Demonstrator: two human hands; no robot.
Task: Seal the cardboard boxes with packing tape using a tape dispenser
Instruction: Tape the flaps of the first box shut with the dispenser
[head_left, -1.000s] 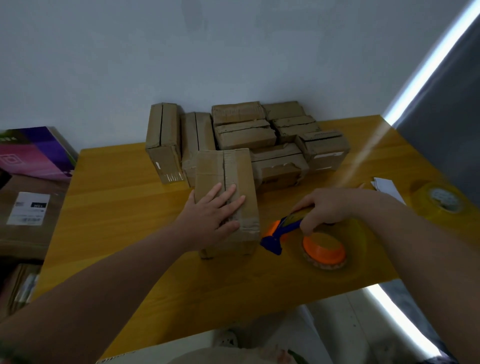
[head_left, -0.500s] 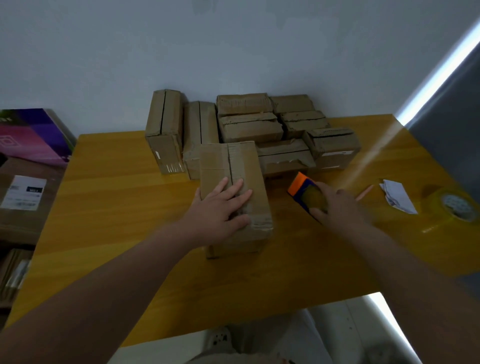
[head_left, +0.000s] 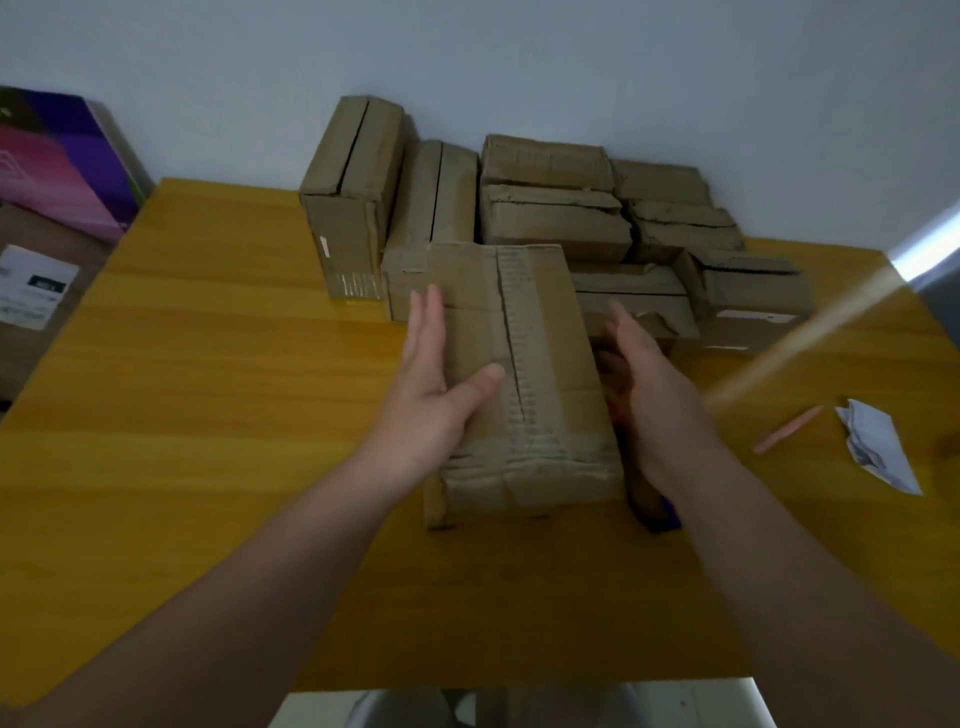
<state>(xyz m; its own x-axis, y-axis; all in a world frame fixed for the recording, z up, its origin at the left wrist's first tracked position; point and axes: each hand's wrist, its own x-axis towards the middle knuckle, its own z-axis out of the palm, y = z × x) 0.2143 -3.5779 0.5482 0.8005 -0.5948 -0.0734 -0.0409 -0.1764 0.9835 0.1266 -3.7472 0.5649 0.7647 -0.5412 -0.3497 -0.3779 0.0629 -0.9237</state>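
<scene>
A worn cardboard box (head_left: 540, 395) with a split top seam lies lengthwise in the middle of the yellow wooden table (head_left: 218, 395). My left hand (head_left: 434, 384) presses its left side with straight fingers, and its thumb rests on the top. My right hand (head_left: 649, 384) lies flat against the box's right side, fingers straight. Only a blue end of the tape dispenser (head_left: 665, 517) shows on the table under my right wrist; the rest is hidden.
Several more cardboard boxes (head_left: 550, 213) are stacked against the wall behind. A crumpled white paper (head_left: 878, 449) and an orange pen (head_left: 787, 428) lie at the right. A purple-pink carton (head_left: 57, 166) and a labelled brown box (head_left: 31, 291) sit off the table's left edge.
My left hand slid from the box's top to its left side. My right hand left the tape dispenser and came against the box's right side. The view moved closer.
</scene>
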